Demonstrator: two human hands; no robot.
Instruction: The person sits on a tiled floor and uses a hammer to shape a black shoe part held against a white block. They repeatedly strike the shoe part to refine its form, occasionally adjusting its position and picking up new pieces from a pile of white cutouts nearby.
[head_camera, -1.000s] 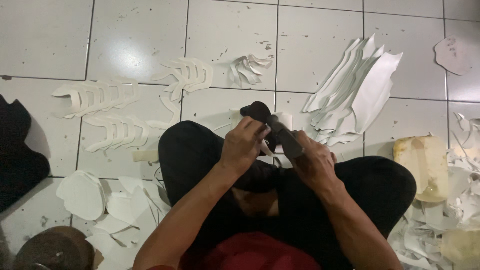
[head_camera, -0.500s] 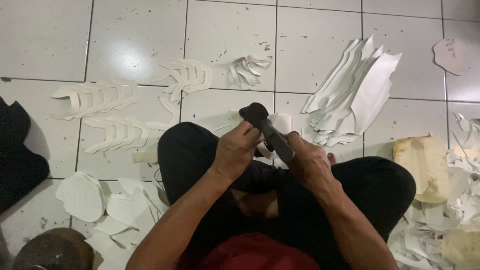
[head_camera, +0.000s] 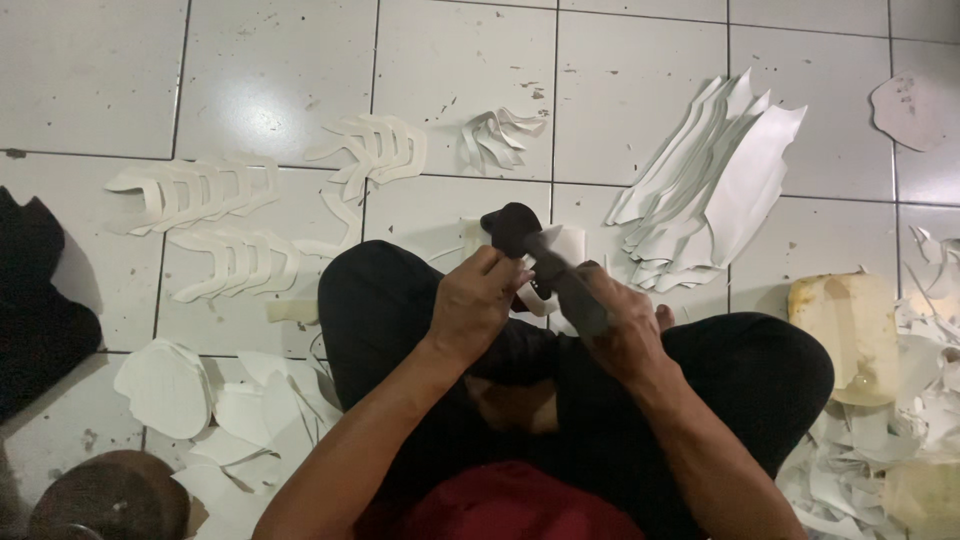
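Gripping a dark tool (head_camera: 545, 262) by its handle, the right hand (head_camera: 622, 325) was closed around the grip, so most of that handle was hidden inside the fist; only the blunt black head stuck out above the knees. What kind of tool it was could not be made out with certainty. The left hand (head_camera: 478, 303) was curled just beside it, fingertips pinching a small white cut piece (head_camera: 553, 262) that lay against the tool; the fingers and the tool covered much of that piece, and its outline was hard to read. Both hands hovered over the person's crossed legs in black trousers (head_camera: 742, 372), which blocked the floor beneath them.

Farther out on the tiled floor (head_camera: 250, 75), rows of white curved cut-outs (head_camera: 200, 190) lay to the left, with another small cluster (head_camera: 375, 150) and a few curled strips (head_camera: 498, 135) above the knees. A fanned stack of white sheets (head_camera: 715, 190) lay to the right. White rounded pieces (head_camera: 165, 385) sat by the left knee. A yellowish block (head_camera: 842, 325) and a heap of white scraps (head_camera: 900, 450) were cut off at the right edge. A dark cloth (head_camera: 35, 290) was cropped at the left, and a brown rounded object (head_camera: 110, 495) at the bottom corner was only partly in view.
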